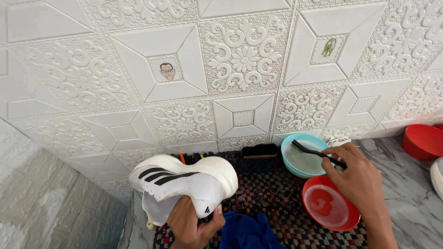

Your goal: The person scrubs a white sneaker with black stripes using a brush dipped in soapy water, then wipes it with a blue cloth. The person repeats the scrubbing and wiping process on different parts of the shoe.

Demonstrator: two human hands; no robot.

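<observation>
Now | left hand (191, 226) grip closed round white shoe (182, 182) | right hand (357, 177) grip pinching black brush (314, 151) over teal bowl (290, 161)

Right hand (357, 177) sits over the teal bowl (302, 157) and red bowl (330, 203), which touch; no gap between them. Wall (230, 69) closes off the back, with a wooden brush (260, 151) against it. Open woven mat (272, 189) lies between the white sneaker (184, 182) and the bowls. Blue cloth (247, 230) blocks the near centre. Bare marble floor (406, 184) between right hand and far red basin (422, 140).
</observation>
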